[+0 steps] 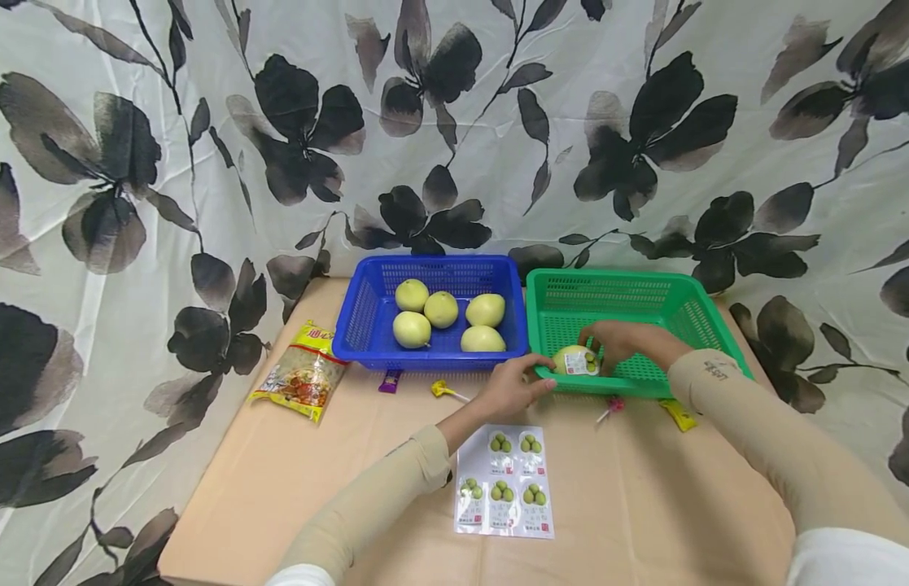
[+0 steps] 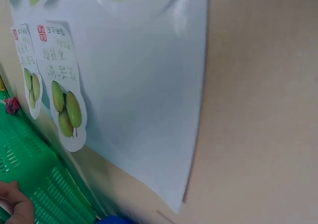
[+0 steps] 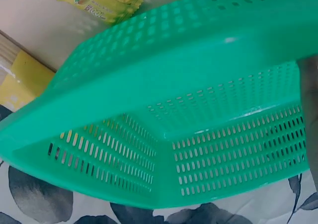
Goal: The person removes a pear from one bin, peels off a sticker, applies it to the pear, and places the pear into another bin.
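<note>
Two beige sleeves [image 1: 780,456] are lying nearest the head camera, and a sheet of fruit stickers [image 1: 472,452] is resting on the table [image 1: 278,488] between them. Beyond it, a green basket [image 1: 608,301] is standing beside a blue basket [image 1: 430,358], where five pale fruits [image 1: 411,330] are resting. The labelled fruit [image 1: 560,362] is sitting inside the green basket at its near left corner, its white label [image 1: 577,364] facing the camera. The right hand [image 1: 626,338] is clasping it, fingers curling round the far and right sides. The left hand [image 1: 514,384] is touching that corner, thumb and fingers about the rim; whether it is gripping or merely resting, I cannot tell.

The step seems to be settling the labelled fruit. Doing it well probably means seating it firmly on the basket's bottom before loosening the fingers, since something so round is likely to roll. The right hand should be avoiding the label's edges, and the left should be steadying the rim lightly, without tipping the basket.
</note>
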### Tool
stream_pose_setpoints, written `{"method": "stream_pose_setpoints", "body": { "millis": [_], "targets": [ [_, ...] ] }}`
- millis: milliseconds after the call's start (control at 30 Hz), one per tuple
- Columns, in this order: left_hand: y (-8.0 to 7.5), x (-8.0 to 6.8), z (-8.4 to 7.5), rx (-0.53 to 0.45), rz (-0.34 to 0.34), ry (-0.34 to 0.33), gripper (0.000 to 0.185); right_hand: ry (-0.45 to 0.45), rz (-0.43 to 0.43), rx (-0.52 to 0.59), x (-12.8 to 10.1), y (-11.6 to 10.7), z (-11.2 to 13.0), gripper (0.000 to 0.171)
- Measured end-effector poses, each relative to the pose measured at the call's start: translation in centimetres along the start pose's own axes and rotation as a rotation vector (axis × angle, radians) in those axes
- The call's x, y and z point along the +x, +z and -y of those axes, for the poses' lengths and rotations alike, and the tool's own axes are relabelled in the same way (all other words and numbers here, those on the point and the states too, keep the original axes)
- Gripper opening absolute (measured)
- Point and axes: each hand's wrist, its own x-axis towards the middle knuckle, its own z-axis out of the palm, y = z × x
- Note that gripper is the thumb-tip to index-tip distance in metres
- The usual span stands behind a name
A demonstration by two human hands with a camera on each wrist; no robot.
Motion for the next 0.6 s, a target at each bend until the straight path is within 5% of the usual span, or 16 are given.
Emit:
{"method": "stream_pose_setpoints", "body": {
  "millis": [200,600],
  "targets": [
    [-1.8,-1.1,0.8,-0.080,-0.003,-0.024,0.050,0.012,0.007,-0.037,-1.1,-0.8,0.5,0.071],
    [-10.1,-6.8,5.8,-0.128,-0.302,-0.200,0.044,-0.095,-0.272,-0.047,-1.7,-4.4,3.4,0.052]
  ]
}}
